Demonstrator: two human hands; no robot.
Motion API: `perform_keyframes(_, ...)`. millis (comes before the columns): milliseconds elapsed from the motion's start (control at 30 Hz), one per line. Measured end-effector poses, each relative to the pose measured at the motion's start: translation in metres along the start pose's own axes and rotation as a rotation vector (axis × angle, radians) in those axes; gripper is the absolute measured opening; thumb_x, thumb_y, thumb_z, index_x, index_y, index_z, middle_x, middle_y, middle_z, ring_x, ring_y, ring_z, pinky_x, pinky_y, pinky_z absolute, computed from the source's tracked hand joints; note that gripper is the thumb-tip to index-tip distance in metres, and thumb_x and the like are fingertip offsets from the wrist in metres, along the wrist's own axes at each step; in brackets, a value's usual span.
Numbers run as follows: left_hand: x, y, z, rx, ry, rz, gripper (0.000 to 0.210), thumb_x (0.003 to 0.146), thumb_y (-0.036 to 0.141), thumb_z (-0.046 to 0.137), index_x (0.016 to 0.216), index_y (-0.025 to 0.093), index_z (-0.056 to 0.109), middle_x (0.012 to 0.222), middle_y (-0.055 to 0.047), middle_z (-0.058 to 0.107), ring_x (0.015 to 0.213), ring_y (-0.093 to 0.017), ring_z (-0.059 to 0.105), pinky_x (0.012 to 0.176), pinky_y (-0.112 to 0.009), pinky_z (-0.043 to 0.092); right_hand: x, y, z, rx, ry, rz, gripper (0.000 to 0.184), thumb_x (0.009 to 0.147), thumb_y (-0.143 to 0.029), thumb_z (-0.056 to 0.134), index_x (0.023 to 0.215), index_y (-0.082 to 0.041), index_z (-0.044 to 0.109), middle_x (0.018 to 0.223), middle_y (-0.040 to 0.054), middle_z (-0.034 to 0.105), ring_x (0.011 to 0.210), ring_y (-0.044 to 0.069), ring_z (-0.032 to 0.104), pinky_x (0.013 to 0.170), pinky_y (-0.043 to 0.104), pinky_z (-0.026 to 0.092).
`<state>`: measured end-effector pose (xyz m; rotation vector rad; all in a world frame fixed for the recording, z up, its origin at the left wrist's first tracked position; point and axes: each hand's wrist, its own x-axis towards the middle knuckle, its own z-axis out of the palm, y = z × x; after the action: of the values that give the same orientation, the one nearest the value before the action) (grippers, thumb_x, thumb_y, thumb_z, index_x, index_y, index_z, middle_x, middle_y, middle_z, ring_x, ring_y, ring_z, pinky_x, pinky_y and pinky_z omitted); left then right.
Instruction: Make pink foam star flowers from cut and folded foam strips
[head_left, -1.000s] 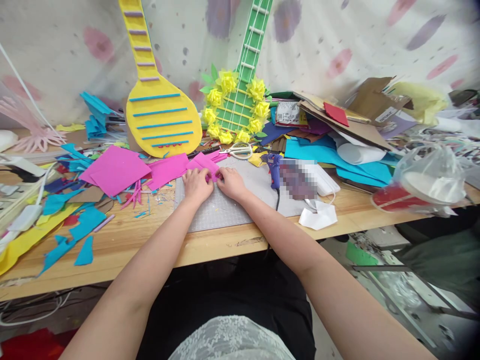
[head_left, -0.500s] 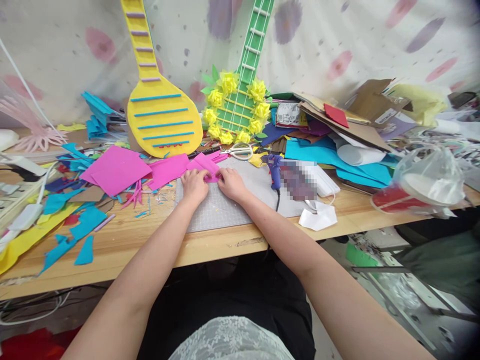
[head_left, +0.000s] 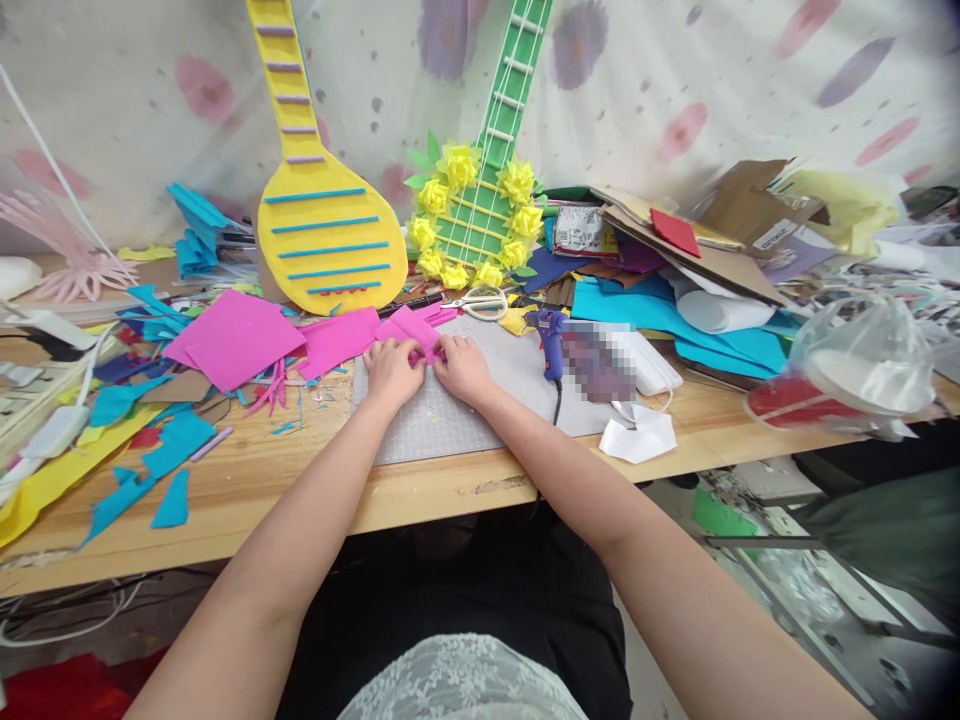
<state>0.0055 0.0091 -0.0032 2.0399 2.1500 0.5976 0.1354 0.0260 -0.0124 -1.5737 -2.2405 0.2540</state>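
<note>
Between my two hands lies a piece of pink paper (head_left: 411,326) on the grey cutting mat (head_left: 427,425). My left hand (head_left: 394,372) pinches its near edge, fingers curled. Close beside it, my right hand (head_left: 460,368) grips the same edge with bent fingers; the fingertips are partly hidden. More pink paper sheets (head_left: 238,340) lie to the left. White-handled scissors (head_left: 484,303) rest just beyond my right hand, and a blue glue gun (head_left: 551,345) lies to its right.
A yellow paper instrument (head_left: 330,245) and a green one (head_left: 480,215) ringed with yellow flowers lean at the back. Blue scraps (head_left: 176,445) litter the left side. Cardboard and paper (head_left: 675,290) are piled right, near a bagged red cup (head_left: 810,395).
My fingers have shifted slightly along the pink paper, with the left hand a little closer to the right. The whole view has moved a few pixels.
</note>
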Motion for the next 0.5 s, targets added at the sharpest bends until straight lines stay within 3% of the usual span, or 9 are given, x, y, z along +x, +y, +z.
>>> perform_keyframes(300,-0.001,-0.001,-0.001,-0.007,-0.025,-0.003,0.036,0.076,0.012,0.043,0.096,0.031,0.066,0.1,-0.007,0.062,0.106,-0.028,0.047,0.091,-0.043,0.031,0.001,0.005,-0.001,0.064,0.001,-0.046,0.027,0.084,-0.013,0.04,0.103,-0.014,0.059,0.103,0.0115,0.063,0.096,0.022,0.053,0.092,0.035,0.036)
perform_keyframes(500,0.0,-0.002,0.0,-0.031,-0.028,0.006,0.036,0.075,0.011,0.043,0.095,0.031,0.066,0.102,-0.006,0.062,0.107,-0.028,0.046,0.092,-0.043,0.03,0.003,0.017,-0.003,0.376,0.068,0.034,0.028,0.079,-0.012,0.04,0.101,-0.017,0.057,0.091,0.0034,0.063,0.084,0.014,0.055,0.082,0.029,0.043)
